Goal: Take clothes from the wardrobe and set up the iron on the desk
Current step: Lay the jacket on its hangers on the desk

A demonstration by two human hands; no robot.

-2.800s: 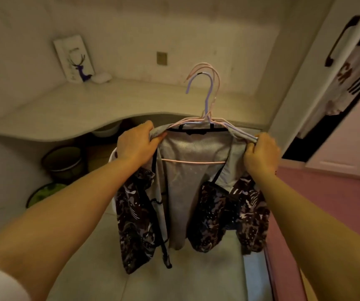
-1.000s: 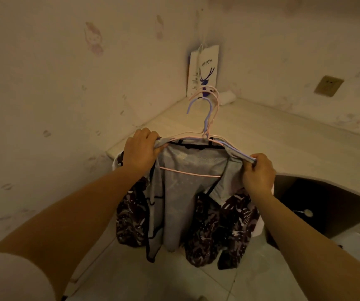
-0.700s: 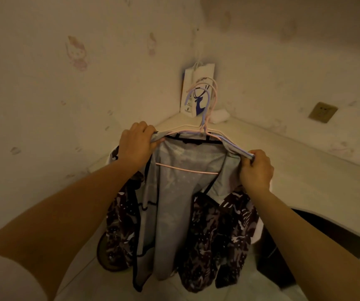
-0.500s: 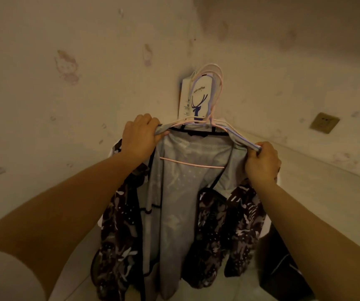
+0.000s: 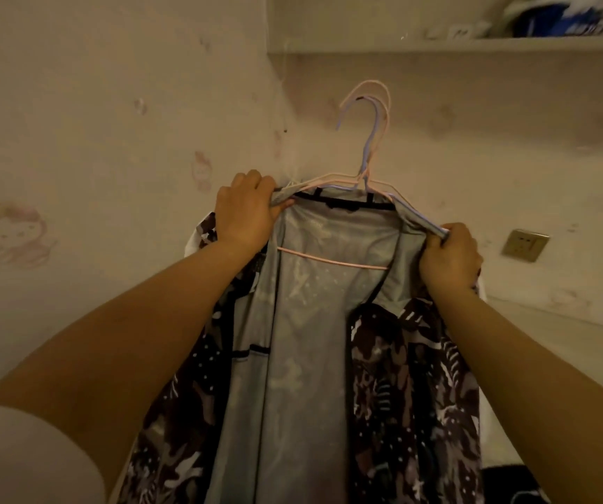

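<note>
I hold a bundle of clothes (image 5: 314,321) up in front of the wall corner: a camouflage-patterned jacket with a grey lining, hanging open on a stack of pink and lilac wire hangers (image 5: 369,147). My left hand (image 5: 245,212) grips the left shoulder of the hangers and cloth. My right hand (image 5: 449,260) grips the right shoulder end. The hanger hooks stand free above the clothes, touching nothing. A strip of the pale desk top (image 5: 554,329) shows to the right, behind my right forearm. No iron is visible.
A wall socket (image 5: 525,245) sits on the right wall above the desk. A shelf (image 5: 438,45) runs along the top right with blue and white items (image 5: 554,16) on it. Faded stickers mark the left wall (image 5: 74,140).
The clothes have risen higher against the wall corner and my view has tilted upward. The paper bag in the corner is now out of sight, and the upper shelf has come into view.
</note>
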